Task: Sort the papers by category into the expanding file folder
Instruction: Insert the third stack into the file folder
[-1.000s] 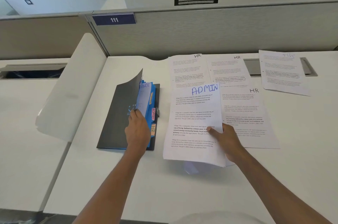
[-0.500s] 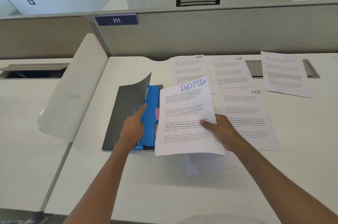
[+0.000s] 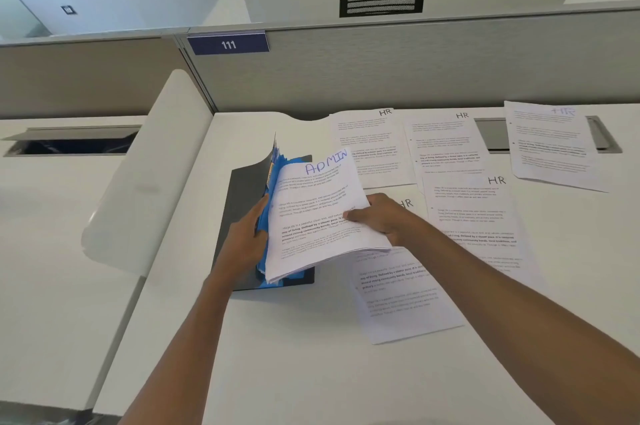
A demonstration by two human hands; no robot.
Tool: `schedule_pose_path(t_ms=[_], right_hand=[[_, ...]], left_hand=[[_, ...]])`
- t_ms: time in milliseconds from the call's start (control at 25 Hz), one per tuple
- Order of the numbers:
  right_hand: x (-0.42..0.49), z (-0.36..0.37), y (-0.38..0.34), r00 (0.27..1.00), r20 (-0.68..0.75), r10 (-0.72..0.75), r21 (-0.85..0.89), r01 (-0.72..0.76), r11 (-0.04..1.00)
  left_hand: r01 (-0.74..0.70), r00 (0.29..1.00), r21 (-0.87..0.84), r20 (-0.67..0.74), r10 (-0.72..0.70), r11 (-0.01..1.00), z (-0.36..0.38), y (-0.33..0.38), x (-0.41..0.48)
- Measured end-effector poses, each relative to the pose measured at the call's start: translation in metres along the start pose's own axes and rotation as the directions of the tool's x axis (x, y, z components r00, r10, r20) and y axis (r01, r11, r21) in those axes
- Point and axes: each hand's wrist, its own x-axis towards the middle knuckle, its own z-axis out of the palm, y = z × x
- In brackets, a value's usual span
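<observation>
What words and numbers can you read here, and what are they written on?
"111": blue sign on the partition.
"ADMIN": top of the paper stack held in the right hand.
"HR": four sheets on the desk, the rightmost in blue; a fifth is half hidden.
Printed paragraphs and the expanding file folder tabs: too small or blurred.

Single head-mounted wide-angle view, forward and down, close over the desk [image 3: 311,372], toward the partition [image 3: 415,71].
</observation>
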Motion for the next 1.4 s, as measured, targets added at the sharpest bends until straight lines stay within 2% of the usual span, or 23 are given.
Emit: schedule_pose_path(t_ms=[120,240,480,600,680,880,1200,1400], right_hand=[[0.002,-0.008,-0.019,0.982,-0.111,-0.156,0.052,0.163,0.985],[-0.005,-0.031,-0.037,0.964,-0.193,-0.182,0.171,0.216,0.961],[-0.011,-0.041,-0.033,0.988,-0.120,-0.100,-0.076,0.091,0.993],[-0.001,-0.032,-0.022,0.996,-0.084,-0.024,-0.312,-0.003,0.950],[0.008,-0.021,-0.015,0.995,-0.093,-0.026,-0.364,-0.010,0.931],[0.024,0.001,-0.011,0.964,-0.213,-0.158,-0.298,0.090,0.950],[0.034,0.037,-0.010,0.869,-0.277,-0.411,-0.490,0.240,0.838],[0.032,0.055,0.000,0.851,-0.252,-0.460,-0.513,0.285,0.810]], left_hand=[[0.002,1.000,-0.001,0.008,-0.002,1.000,-0.003,-0.005,0.004],[-0.006,0.999,-0.007,0.032,0.006,1.000,-0.003,-0.004,0.007],[-0.021,1.000,-0.044,-0.004,0.021,0.999,0.003,0.010,0.001],[0.023,1.000,-0.045,0.001,-0.023,0.999,0.005,0.008,0.004],[0.041,0.999,-0.046,0.029,-0.040,0.998,0.006,0.009,0.004],[0.048,0.997,-0.032,0.054,-0.046,0.998,0.005,0.014,0.001],[0.040,0.998,0.075,0.053,-0.044,0.996,0.004,0.014,0.003],[0.018,0.998,0.091,0.062,-0.023,0.996,0.001,0.022,0.001]])
